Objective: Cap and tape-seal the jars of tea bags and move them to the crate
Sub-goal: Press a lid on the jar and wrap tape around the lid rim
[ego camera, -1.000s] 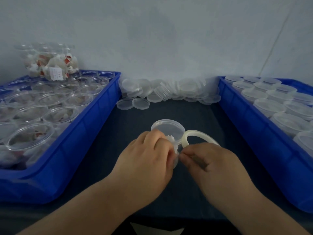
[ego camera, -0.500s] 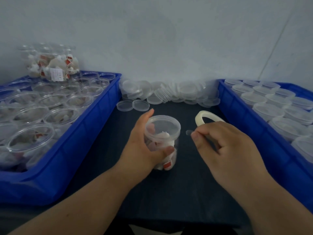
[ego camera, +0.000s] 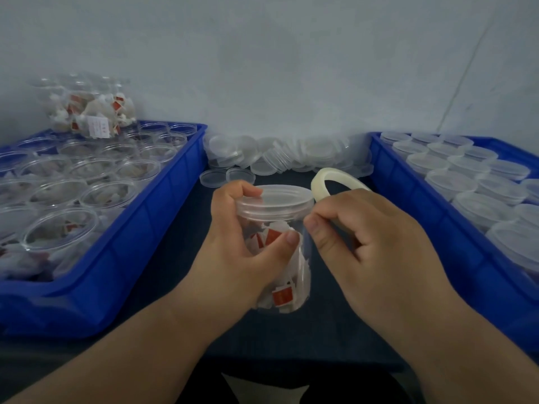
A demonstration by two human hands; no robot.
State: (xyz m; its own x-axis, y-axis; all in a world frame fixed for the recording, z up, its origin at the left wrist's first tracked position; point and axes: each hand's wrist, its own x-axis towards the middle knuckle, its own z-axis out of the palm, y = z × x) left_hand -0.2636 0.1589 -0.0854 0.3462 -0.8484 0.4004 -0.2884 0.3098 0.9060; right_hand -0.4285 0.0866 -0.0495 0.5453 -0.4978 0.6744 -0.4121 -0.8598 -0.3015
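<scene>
A clear plastic jar [ego camera: 287, 275] of tea bags with red tags is lifted above the dark table in the middle of the head view. A clear lid [ego camera: 280, 196] sits on it. My left hand [ego camera: 248, 252] grips the jar from the left, thumb across its front and fingers curled over the lid's edge. My right hand [ego camera: 370, 243] holds a roll of clear tape [ego camera: 320, 185] close to the jar's right side, just under the lid, with thumb and forefinger pinched together there.
A blue crate [ego camera: 140, 237] on the left holds several open jars of tea bags. A blue crate [ego camera: 414, 205] on the right holds several capped jars. Loose clear lids [ego camera: 280, 158] are piled against the back wall. A dark table [ego camera: 175, 237] lies between the crates.
My left hand has lifted the jar higher and closer to me. My right hand has brought the tape roll back against the jar's right side.
</scene>
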